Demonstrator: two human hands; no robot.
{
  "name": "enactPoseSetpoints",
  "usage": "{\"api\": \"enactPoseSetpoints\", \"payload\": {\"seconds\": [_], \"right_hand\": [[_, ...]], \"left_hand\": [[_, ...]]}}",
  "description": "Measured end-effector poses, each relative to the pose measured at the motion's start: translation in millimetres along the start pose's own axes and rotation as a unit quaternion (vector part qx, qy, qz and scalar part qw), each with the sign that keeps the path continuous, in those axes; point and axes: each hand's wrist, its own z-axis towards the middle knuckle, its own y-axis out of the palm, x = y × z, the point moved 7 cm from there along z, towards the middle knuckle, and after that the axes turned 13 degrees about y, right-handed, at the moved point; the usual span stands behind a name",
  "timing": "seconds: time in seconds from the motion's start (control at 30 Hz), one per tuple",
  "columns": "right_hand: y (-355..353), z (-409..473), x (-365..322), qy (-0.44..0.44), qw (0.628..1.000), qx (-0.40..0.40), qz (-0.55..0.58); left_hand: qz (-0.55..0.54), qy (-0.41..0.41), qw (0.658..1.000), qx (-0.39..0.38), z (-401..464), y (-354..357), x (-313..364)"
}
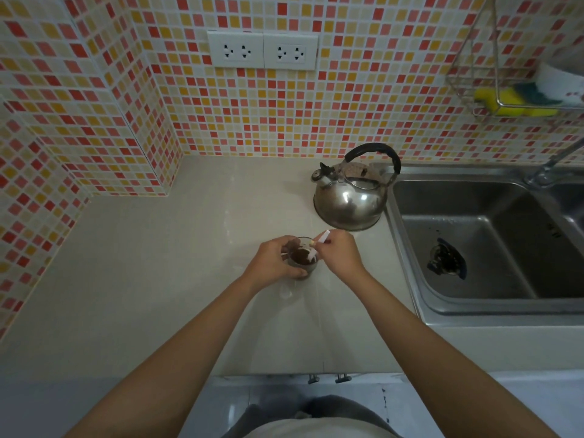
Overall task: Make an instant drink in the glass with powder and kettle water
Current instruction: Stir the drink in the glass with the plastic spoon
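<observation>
A small clear glass point(302, 260) stands on the pale counter point(177, 279) and holds a dark brown drink. My left hand point(274, 260) is wrapped around its left side. My right hand point(338, 255) pinches a thin white stick or spoon point(319, 243) that slants down into the drink. A steel kettle point(350, 197) with a black handle sits behind the glass, spout pointing left, untouched by either hand. No powder packet is visible.
A steel sink point(493, 241) with a dark drain lies to the right, its tap point(550, 165) at the back. Tiled walls point(94, 128) close the left and back. Sockets point(262, 50) are above; a wire rack point(518, 90) with sponges hangs top right.
</observation>
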Motion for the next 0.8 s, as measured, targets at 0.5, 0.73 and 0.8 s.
{"api": "enactPoseSetpoints", "payload": {"seconds": [0.5, 0.73, 0.8], "right_hand": [[-1.0, -3.5, -5.0, -0.019, 0.998, 0.021, -0.056], [3.0, -5.9, -8.7, -0.031, 0.998, -0.021, -0.041], [-2.4, -2.4, -4.2, -0.011, 0.998, 0.005, -0.055]], "left_hand": [[-0.001, -0.007, 1.000, -0.004, 0.4, 0.9, 0.3], [-0.006, 0.000, 1.000, -0.007, -0.3, 0.5, 2.3], [-0.004, -0.004, 1.000, -0.005, -0.4, 0.9, 1.7]]}}
